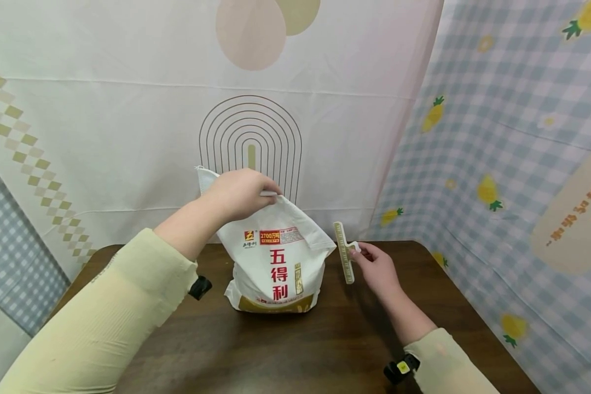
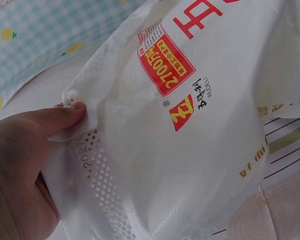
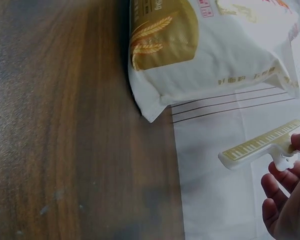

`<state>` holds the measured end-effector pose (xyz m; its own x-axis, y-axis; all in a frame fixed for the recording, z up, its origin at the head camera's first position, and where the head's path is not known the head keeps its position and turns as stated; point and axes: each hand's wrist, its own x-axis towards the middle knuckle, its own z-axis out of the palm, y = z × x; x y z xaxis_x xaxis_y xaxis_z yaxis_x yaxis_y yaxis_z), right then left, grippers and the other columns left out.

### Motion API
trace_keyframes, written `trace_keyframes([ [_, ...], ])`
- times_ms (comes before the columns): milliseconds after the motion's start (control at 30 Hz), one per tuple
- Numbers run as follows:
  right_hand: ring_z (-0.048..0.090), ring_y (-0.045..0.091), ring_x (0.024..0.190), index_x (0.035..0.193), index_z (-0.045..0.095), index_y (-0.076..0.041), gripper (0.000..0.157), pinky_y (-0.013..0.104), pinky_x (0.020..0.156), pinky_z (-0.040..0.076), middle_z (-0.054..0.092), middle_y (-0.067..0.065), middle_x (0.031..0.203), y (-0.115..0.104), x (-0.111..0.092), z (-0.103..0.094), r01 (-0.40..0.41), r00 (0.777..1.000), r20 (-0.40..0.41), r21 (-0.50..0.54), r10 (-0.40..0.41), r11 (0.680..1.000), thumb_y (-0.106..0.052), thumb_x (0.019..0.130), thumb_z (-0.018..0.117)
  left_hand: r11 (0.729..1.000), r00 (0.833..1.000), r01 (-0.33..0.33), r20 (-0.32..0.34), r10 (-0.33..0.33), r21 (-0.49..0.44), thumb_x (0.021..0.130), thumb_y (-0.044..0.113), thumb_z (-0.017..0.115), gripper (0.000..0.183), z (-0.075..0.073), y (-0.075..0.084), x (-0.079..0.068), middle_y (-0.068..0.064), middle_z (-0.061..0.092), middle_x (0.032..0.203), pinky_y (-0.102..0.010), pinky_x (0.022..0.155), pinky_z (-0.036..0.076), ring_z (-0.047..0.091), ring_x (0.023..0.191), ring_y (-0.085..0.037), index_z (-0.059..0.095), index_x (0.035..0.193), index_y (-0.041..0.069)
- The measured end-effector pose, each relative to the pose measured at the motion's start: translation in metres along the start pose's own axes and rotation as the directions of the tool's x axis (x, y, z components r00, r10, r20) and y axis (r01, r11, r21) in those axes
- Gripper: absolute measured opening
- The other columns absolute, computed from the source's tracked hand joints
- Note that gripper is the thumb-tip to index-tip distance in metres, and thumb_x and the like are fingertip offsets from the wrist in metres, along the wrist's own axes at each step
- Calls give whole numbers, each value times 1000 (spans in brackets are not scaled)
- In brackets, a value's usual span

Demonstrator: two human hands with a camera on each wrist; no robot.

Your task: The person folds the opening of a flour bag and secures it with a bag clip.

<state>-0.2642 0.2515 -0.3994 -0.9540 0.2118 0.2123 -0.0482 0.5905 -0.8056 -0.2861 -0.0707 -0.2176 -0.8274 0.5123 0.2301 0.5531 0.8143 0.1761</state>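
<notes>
A white flour bag [image 1: 276,257] with red lettering and a gold base band stands upright on the brown table. My left hand [image 1: 241,192] pinches its top edge. In the left wrist view the thumb of the left hand [image 2: 24,155] presses on a folded corner of the flour bag [image 2: 139,140], beside a band of small holes. To the right of the bag, apart from it, my right hand [image 1: 378,269] holds a white and gold bag clip [image 1: 343,253] by its handle. The right wrist view shows the clip [image 3: 262,145] between thumb and fingers, its long bar tilted.
The dark wooden table [image 1: 256,355] ends at a white curtain [image 1: 128,142] close behind the bag. A blue checked curtain [image 1: 473,153] with pineapples hangs along the right side.
</notes>
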Motion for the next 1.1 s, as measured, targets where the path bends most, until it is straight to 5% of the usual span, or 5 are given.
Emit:
trace_keyframes([
  [300, 57, 24, 101, 133, 62, -2, 48, 33, 83, 46, 64, 17, 112, -11, 0, -5, -11, 1000, 6, 84, 10, 996, -30, 95, 67, 1000, 1000, -6, -9, 6, 11, 98, 31, 63, 24, 0, 0, 0, 6, 70, 121, -45, 95, 48, 61, 118, -20, 74, 118, 25],
  [600, 55, 15, 95, 128, 66, -4, 42, 20, 76, 46, 65, 13, 106, -25, -1, -12, 23, 999, -35, 184, -17, 983, -29, 95, 69, 1000, 1000, 3, 2, -3, 9, 98, 30, 62, 25, -1, 2, -2, 5, 69, 122, -46, 95, 48, 61, 119, -21, 73, 120, 25],
  [1100, 57, 13, 88, 127, 67, -5, 40, 19, 71, 47, 65, 11, 100, -41, -4, -17, 74, 997, -49, 232, -64, 970, -28, 94, 70, 1000, 1000, 11, -3, -11, 9, 98, 30, 62, 24, 0, 2, -1, 5, 69, 122, -46, 95, 48, 61, 119, -21, 73, 119, 26],
])
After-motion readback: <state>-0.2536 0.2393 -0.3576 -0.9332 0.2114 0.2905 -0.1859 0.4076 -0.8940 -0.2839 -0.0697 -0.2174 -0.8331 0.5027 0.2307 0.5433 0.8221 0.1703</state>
